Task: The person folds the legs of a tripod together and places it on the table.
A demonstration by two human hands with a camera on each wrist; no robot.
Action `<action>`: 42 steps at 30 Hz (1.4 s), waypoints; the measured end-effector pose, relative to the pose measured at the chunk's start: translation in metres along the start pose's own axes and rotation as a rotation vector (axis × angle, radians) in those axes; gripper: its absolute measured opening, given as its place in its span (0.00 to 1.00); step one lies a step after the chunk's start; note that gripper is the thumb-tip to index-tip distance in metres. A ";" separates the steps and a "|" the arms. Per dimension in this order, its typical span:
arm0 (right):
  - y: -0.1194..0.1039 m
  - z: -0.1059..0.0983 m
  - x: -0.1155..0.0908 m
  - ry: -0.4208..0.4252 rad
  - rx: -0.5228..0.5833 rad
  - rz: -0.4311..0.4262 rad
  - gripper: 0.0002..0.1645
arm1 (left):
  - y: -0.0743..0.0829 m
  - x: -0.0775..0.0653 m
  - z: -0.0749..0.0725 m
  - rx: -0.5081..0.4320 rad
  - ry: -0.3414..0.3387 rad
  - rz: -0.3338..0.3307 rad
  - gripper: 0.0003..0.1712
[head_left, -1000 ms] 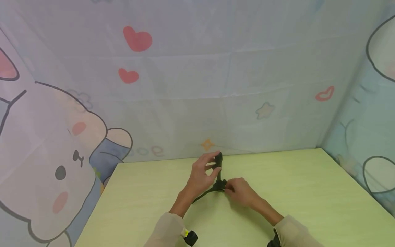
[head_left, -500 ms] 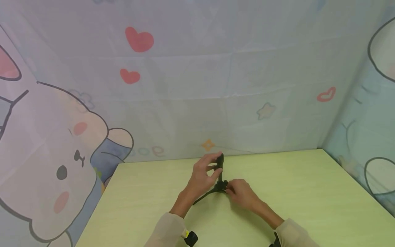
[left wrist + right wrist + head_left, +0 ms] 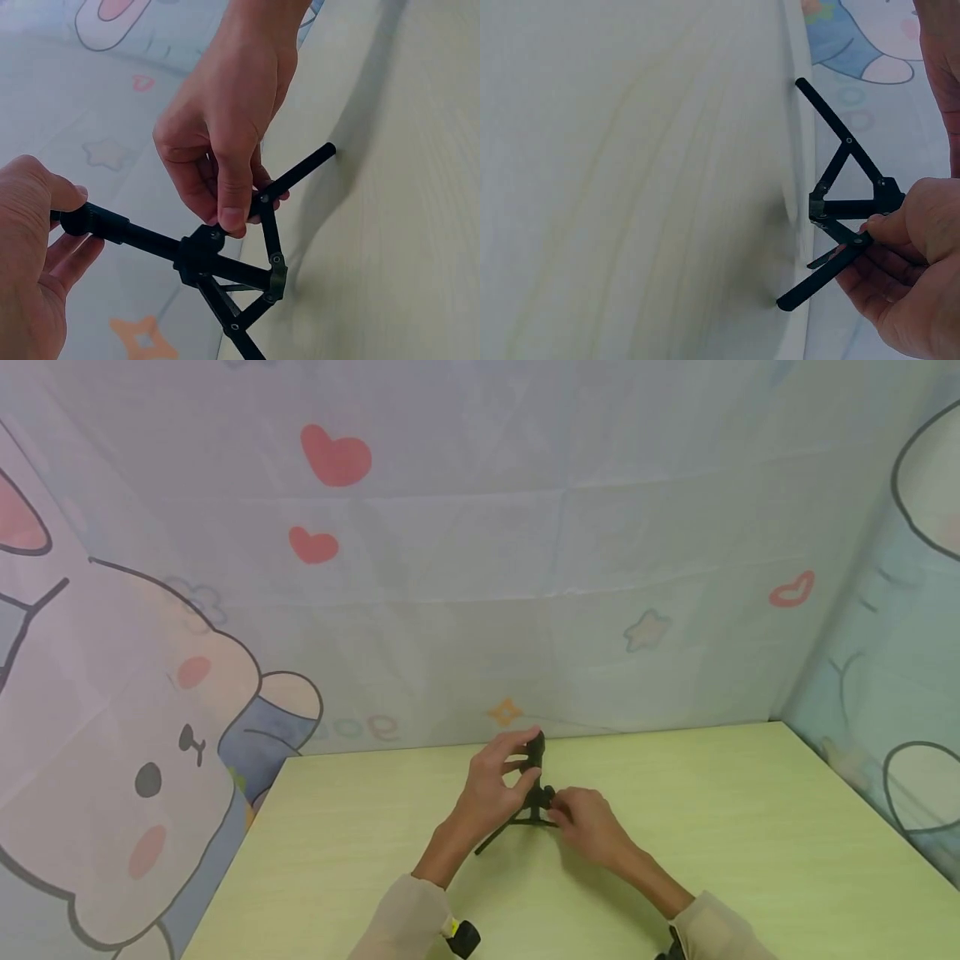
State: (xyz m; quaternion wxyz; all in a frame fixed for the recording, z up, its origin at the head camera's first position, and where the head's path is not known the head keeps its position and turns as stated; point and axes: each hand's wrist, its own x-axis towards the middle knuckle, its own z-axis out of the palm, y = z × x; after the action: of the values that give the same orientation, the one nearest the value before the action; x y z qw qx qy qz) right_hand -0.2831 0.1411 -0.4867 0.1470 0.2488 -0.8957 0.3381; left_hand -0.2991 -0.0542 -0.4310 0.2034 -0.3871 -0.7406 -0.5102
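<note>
A small black tripod stands on the table near the middle in the head view, its legs spread. My left hand pinches the tripod's top end between thumb and fingers. Lower down, my right hand grips it at the collar where a leg joins. The left wrist view shows the right thumb pressed by the collar's hinge, with one leg reaching past the fingers. In the right wrist view, thin braces link the splayed legs to the foot of the centre post. The right fingers partly cover the collar there.
The pale yellow-green table extends around both hands. A printed cloth backdrop hangs right behind its far edge, with side cloths left and right. A black wrist camera sits by the left sleeve.
The tripod's collar has slid up the post, so the legs stand steeper and the braces show beneath it. My right hand has risen slightly with it; the left has stayed at the top.
</note>
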 end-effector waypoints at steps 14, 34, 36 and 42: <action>0.001 -0.010 -0.001 0.036 0.093 -0.060 0.05 | 0.007 0.000 0.000 0.040 -0.023 -0.023 0.32; -0.004 -0.010 -0.005 0.149 0.111 -0.003 0.03 | 0.013 0.002 0.001 0.064 -0.038 -0.026 0.31; -0.002 -0.009 -0.005 0.180 0.147 -0.005 0.03 | 0.014 0.003 0.001 0.060 -0.040 -0.024 0.32; 0.003 -0.001 -0.005 0.251 0.257 -0.064 0.04 | 0.015 0.001 0.001 0.076 -0.037 -0.036 0.31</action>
State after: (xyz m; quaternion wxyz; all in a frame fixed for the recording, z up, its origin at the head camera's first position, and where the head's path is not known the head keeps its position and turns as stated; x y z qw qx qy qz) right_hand -0.2804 0.1455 -0.4893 0.2351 0.2497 -0.8114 0.4732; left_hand -0.2880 -0.0499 -0.4215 0.1951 -0.3751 -0.7697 -0.4783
